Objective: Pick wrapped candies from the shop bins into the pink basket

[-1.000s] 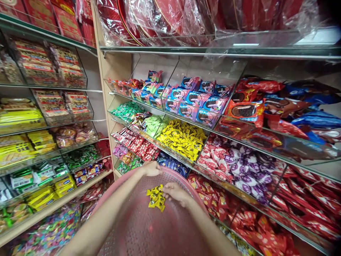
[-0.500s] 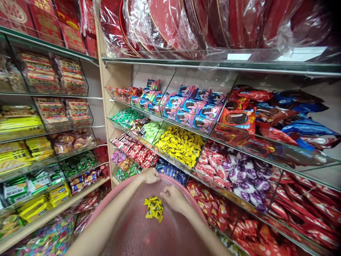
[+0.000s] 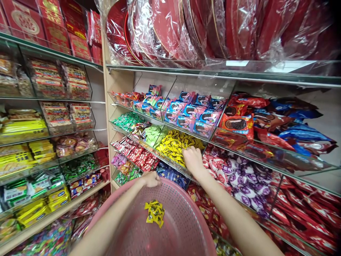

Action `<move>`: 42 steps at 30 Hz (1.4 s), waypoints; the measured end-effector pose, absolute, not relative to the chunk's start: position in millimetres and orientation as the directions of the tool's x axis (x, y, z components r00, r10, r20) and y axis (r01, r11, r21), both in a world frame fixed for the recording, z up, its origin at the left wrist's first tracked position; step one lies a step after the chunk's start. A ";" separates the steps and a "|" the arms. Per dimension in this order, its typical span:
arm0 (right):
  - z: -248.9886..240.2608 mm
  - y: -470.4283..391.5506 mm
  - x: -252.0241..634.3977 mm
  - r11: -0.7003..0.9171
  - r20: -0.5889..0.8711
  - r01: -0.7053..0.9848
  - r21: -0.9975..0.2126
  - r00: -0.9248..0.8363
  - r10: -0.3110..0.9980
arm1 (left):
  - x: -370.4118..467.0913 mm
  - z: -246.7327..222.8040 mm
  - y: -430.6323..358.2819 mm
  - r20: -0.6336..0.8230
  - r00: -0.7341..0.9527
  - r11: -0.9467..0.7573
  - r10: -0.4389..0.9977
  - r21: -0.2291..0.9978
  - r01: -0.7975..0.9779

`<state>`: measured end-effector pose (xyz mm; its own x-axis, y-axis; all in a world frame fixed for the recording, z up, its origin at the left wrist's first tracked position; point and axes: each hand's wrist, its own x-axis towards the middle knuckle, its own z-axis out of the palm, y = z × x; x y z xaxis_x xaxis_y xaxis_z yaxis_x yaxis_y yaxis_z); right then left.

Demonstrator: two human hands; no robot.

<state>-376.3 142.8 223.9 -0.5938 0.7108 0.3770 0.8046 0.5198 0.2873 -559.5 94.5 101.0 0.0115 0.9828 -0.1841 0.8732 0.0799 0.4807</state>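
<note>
My left hand (image 3: 151, 179) is closed over the far rim of a pink perforated plastic basket (image 3: 197, 209). A small pile of yellow-wrapped candies (image 3: 155, 213) lies inside the basket. Over the right part of a shelf bin, my right hand (image 3: 194, 160) reaches to a heap of yellow-wrapped candies (image 3: 173, 144). Its back faces me and its fingertips are hidden, so whether it holds any candy does not show.
Purple and white wrapped candies (image 3: 246, 174) fill the bin to the right. Packaged cookies (image 3: 186, 108) sit on the shelf above. Red packets (image 3: 138, 154) lie lower left. A glass shelf (image 3: 173, 69) carries plastic-wrapped red items. More snack shelves stand at left.
My right hand has moved from inside the basket up and right to the bin of yellow candies. My left hand stays at the basket rim. The view has shifted slightly.
</note>
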 end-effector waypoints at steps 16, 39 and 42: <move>182.5 88.9 -341.7 0.886 0.663 0.332 0.323 -0.748 0.039 | -559.2 97.5 97.5 -0.175 -0.005 0.081 0.984 0.425 0.901; 138.5 65.4 -357.8 0.743 0.334 0.420 -0.521 -0.700 0.631 | -560.8 97.6 97.5 -0.199 0.053 0.044 0.979 0.454 0.890; 109.2 69.8 -362.1 0.773 0.146 0.565 -0.290 -0.772 0.619 | -561.7 93.7 99.2 -0.178 0.047 0.039 0.983 0.453 0.891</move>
